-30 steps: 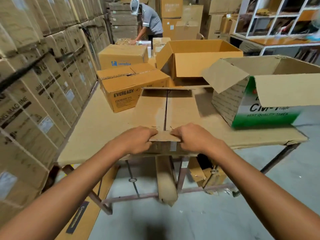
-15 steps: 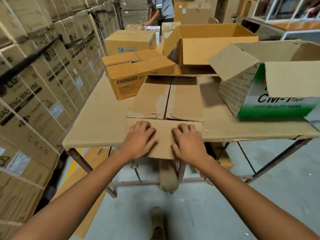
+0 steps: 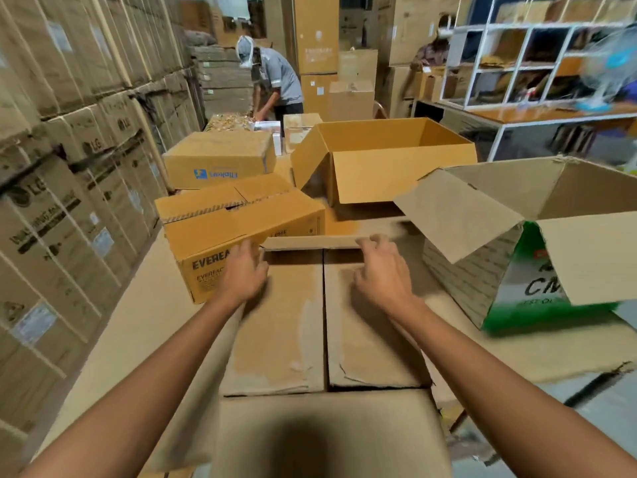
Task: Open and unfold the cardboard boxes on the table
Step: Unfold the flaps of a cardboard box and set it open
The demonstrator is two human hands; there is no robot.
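A flattened brown cardboard box (image 3: pixel 286 322) lies on the table (image 3: pixel 131 322) in front of me, its two middle panels split by a seam. Its near flap (image 3: pixel 327 432) hangs toward me over the table edge. Its far flap (image 3: pixel 310 243) shows as a slightly raised strip. My left hand (image 3: pixel 243 274) reaches to the left end of that strip with loosely spread fingers. At the strip's right end, my right hand (image 3: pixel 382 270) curls its fingers over the edge.
A shut Eveready box (image 3: pixel 220 232) sits left of my hands, with another shut box (image 3: pixel 220 153) behind it. An open yellow box (image 3: pixel 396 174) and an open green-and-white tape box (image 3: pixel 517 281) stand to the right. Stacked cartons (image 3: pixel 69 167) wall the left. A person (image 3: pixel 275 77) works at the back.
Both hands left the near flap, which now hangs over the table edge, and moved across the flattened box to its far flap. The camera leaned forward.
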